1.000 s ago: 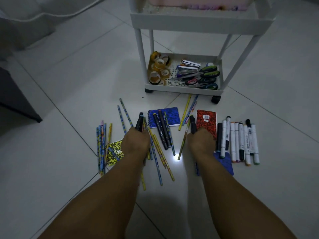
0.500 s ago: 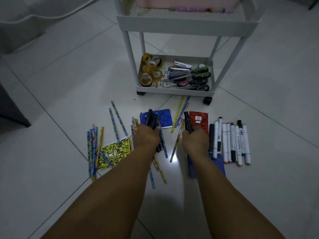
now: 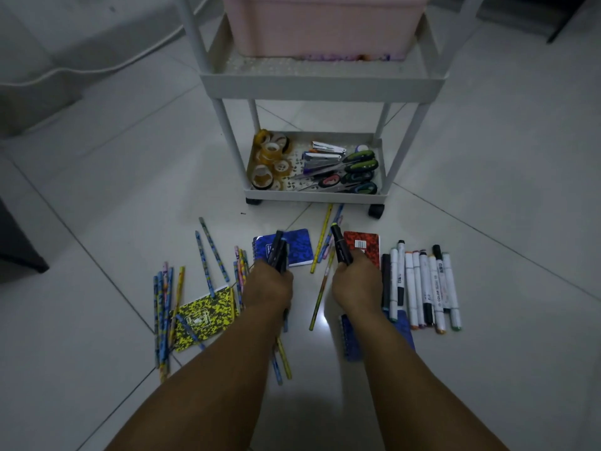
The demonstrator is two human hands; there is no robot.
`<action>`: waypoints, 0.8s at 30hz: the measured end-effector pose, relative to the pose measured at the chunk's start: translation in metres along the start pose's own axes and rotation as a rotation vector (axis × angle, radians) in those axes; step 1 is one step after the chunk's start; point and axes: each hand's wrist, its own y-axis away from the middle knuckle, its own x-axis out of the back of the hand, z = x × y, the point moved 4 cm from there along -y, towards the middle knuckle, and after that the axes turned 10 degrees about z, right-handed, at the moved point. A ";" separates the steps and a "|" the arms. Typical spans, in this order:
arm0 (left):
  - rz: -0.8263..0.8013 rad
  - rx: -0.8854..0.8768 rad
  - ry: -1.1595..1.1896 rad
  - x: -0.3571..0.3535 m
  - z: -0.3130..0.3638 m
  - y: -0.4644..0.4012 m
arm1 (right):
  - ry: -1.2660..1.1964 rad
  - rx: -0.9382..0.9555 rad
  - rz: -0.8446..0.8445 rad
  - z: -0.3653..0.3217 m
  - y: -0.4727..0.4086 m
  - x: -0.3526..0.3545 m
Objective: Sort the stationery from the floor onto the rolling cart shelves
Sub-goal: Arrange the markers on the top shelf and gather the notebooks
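Observation:
My left hand (image 3: 268,288) grips a bundle of black markers (image 3: 279,250) over the blue notebook (image 3: 297,247). In my right hand (image 3: 356,286) is a single black marker (image 3: 339,244), held beside the red notebook (image 3: 366,247). A row of white and black markers (image 3: 421,284) lies on the floor right of that hand. Patterned pencils (image 3: 166,307) are scattered at the left around a yellow notebook (image 3: 203,317). Another blue notebook (image 3: 351,340) lies partly hidden under my right forearm. The white rolling cart (image 3: 320,84) stands just beyond.
The cart's bottom shelf (image 3: 313,196) holds tape rolls (image 3: 270,161), staplers (image 3: 325,151) and scissors (image 3: 354,172). A pink bin (image 3: 322,24) sits on the shelf above. A white cable (image 3: 97,65) runs along the floor far left, and a dark object (image 3: 16,245) sits at the left edge.
My left hand moved right onto the blue notebook and picked up the black markers lying there, adding them to its grip. The view tilted up and closer to the cart.

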 end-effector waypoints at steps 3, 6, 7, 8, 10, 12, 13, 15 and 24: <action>-0.031 0.013 -0.009 0.000 0.000 0.001 | -0.006 0.020 -0.007 -0.005 0.000 0.001; -0.040 0.028 0.004 0.002 0.002 -0.001 | 0.019 0.034 -0.012 -0.008 0.000 0.001; -0.039 0.031 0.013 0.003 0.004 -0.002 | 0.017 0.035 -0.015 -0.009 -0.001 0.001; -0.036 0.033 0.034 0.004 0.006 -0.003 | 0.014 0.033 -0.016 -0.011 -0.001 0.001; -0.035 0.047 0.103 0.007 0.010 -0.006 | 0.026 0.033 -0.006 -0.015 -0.001 0.004; -0.044 0.089 0.195 0.011 0.015 -0.009 | 0.038 0.048 -0.001 -0.021 -0.002 0.008; -0.054 0.107 0.235 0.014 0.018 -0.009 | 0.031 0.054 -0.004 -0.025 -0.002 0.011; -0.071 0.097 0.276 0.025 0.030 -0.007 | 0.019 0.045 -0.021 -0.035 0.000 0.018; -0.160 0.137 0.320 0.147 0.135 0.056 | 0.025 -0.054 -0.139 -0.131 0.027 0.134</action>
